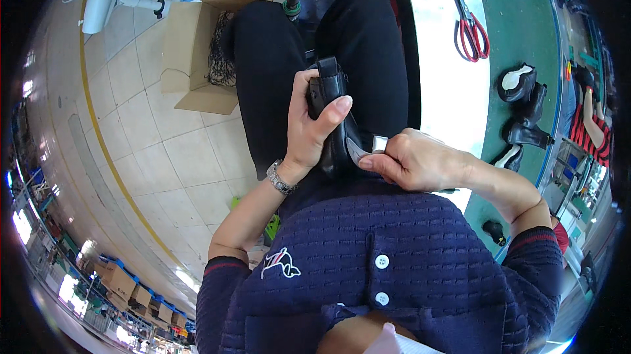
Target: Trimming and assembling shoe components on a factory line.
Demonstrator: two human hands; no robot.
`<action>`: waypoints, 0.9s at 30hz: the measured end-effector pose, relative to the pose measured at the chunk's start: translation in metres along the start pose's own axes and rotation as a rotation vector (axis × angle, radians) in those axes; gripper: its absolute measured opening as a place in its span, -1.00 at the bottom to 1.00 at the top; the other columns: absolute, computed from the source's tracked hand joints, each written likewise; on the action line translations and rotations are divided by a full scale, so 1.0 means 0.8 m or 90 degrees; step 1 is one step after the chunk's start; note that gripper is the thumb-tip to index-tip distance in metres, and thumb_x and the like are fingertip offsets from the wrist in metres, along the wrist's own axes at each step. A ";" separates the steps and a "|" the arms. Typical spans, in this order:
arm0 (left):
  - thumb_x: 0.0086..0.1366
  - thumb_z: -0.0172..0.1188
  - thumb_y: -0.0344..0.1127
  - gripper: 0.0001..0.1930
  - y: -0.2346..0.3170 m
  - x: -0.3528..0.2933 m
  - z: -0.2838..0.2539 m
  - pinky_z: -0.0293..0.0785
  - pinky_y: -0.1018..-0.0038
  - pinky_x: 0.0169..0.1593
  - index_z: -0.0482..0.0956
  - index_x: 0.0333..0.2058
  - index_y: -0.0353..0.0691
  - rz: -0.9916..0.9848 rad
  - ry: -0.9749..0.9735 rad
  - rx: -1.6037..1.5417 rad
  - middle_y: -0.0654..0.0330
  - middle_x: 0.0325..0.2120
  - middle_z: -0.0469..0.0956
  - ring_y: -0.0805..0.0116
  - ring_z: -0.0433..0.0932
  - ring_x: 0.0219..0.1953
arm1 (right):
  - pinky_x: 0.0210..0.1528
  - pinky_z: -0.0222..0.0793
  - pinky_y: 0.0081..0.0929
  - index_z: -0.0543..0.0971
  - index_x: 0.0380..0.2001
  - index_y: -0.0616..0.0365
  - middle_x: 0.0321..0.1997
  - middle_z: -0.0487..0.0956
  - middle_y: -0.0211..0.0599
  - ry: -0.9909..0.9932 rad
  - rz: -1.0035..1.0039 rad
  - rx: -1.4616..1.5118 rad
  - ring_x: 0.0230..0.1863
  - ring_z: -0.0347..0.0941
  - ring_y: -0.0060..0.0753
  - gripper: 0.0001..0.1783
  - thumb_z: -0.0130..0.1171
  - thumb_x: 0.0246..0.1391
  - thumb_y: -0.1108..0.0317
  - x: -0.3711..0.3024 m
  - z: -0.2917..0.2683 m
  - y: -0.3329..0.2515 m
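Black shoe (334, 147) is being clasped snugly over the lap (361, 45) by the left hand (306, 132), while a curved pale strip (355, 153) is being pinched at its side by the right hand (419, 161).

Glossy black shoe (334, 143) above the lap (378, 91), thin pale curved strip (355, 152) at its right side.

No words or numbers are coming through legibly: the navy shirt (420, 242) is showing a white-edged emblem (280, 263) (no readable lettering there).
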State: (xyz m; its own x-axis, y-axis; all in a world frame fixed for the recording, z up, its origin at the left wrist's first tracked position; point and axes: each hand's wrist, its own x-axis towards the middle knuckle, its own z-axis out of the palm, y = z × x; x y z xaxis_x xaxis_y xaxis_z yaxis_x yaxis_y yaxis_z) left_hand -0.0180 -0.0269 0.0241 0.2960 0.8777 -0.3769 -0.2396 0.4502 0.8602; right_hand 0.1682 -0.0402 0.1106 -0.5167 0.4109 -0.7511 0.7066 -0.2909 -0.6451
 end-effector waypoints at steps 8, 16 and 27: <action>0.15 0.34 -0.13 -0.61 -0.003 0.029 0.001 0.36 0.61 -0.31 0.38 -0.19 -0.19 0.005 0.058 -0.015 0.35 -0.42 0.38 0.61 0.35 -0.42 | -0.58 0.37 -0.36 0.53 -0.72 0.27 -0.77 0.45 -0.17 0.192 0.022 0.072 -0.69 0.48 -0.24 -0.31 -0.08 0.30 -0.08 0.011 0.028 -0.001; 0.20 0.30 0.00 -0.62 0.011 0.064 -0.008 0.32 0.67 -0.40 0.42 -0.27 -0.16 -0.073 0.029 -0.091 0.40 -0.47 0.36 0.68 0.33 -0.49 | -0.58 0.33 -0.48 0.55 -0.68 0.21 -0.76 0.46 -0.32 0.202 -0.007 0.243 -0.72 0.42 -0.49 -0.34 -0.09 0.31 -0.09 0.020 0.015 0.015; 0.20 0.30 -0.01 -0.63 0.008 0.053 -0.003 0.32 0.66 -0.34 0.45 -0.25 -0.16 -0.046 0.066 -0.077 0.40 -0.45 0.39 0.67 0.34 -0.44 | -0.67 0.32 -0.50 0.65 -0.56 0.21 -0.76 0.48 -0.21 0.258 -0.004 -0.055 -0.77 0.42 -0.37 -0.41 -0.02 0.27 -0.07 0.010 0.030 -0.009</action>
State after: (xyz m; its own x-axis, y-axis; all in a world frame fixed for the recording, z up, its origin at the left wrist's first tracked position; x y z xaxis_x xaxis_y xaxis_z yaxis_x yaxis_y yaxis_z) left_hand -0.0090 0.0131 0.0127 0.2209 0.8516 -0.4754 -0.3327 0.5239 0.7841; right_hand 0.1473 -0.0554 0.1062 -0.3014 0.7245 -0.6199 0.7507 -0.2205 -0.6227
